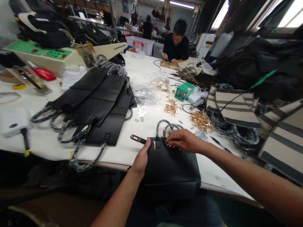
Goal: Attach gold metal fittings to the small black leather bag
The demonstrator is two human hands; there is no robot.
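Observation:
A black handbag (170,170) stands tilted at the table's front edge, its wrapped handles (163,123) rising behind the top rim. My left hand (141,159) grips the bag's left side, thumb up near the top corner. Beside that thumb a strap with a gold-rimmed slotted plate (135,137) sticks out to the left. A gold metal piece (154,145) sits on the bag's front near the rim. My right hand (181,140) is closed at the top rim, fingertips pinched around small shiny metal fittings (168,144), partly hidden by the fingers.
Black bag panels with wrapped handles (94,97) lie stacked at left. Piles of gold hardware (200,121), a green box with a lit lamp (184,91) and a pen-like tool (220,144) lie beyond. Beige-and-grey panels (236,107) are at right. A person (176,44) works across the table.

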